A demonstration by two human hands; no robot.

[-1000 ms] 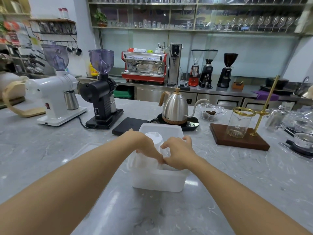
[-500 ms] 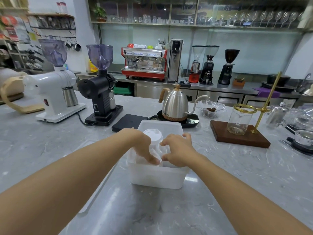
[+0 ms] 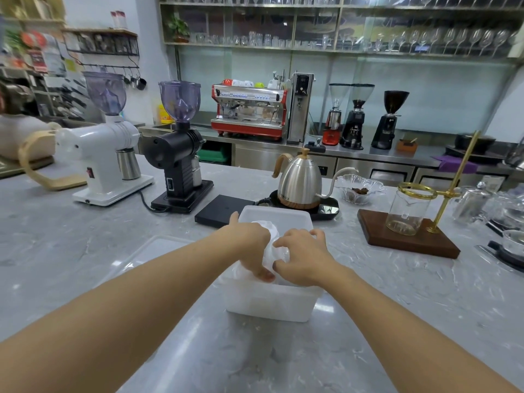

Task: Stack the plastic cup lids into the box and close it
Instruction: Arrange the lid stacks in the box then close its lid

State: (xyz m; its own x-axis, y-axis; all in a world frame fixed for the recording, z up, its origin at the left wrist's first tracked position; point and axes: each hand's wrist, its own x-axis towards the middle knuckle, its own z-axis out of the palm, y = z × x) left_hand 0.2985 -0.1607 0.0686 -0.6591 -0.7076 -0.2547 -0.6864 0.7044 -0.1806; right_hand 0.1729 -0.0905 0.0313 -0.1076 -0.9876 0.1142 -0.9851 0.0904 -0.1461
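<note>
Two bare forearms reach forward from the bottom of the view. The left hand (image 3: pixel 249 248) and right hand (image 3: pixel 302 258) meet over an open white plastic box (image 3: pixel 272 303), fingers curled around a stack of clear plastic cup lids (image 3: pixel 273 245) — both hands are closed on the stack, holding it partly inside the box, near its front wall. The stack lies tilted, its far end showing as a pale round disc above the left hand. How many lids it holds cannot be told.

The box stands on a grey marble table (image 3: pixel 85 265). Just left of it, flat on the table, lies a clear rectangular sheet that is probably the box lid (image 3: pixel 147 252) — its outline is faint.

Judging by this, the stacking step is in hand and close to finished. Settling the lids down and fitting the cover on remain to be done.
</note>
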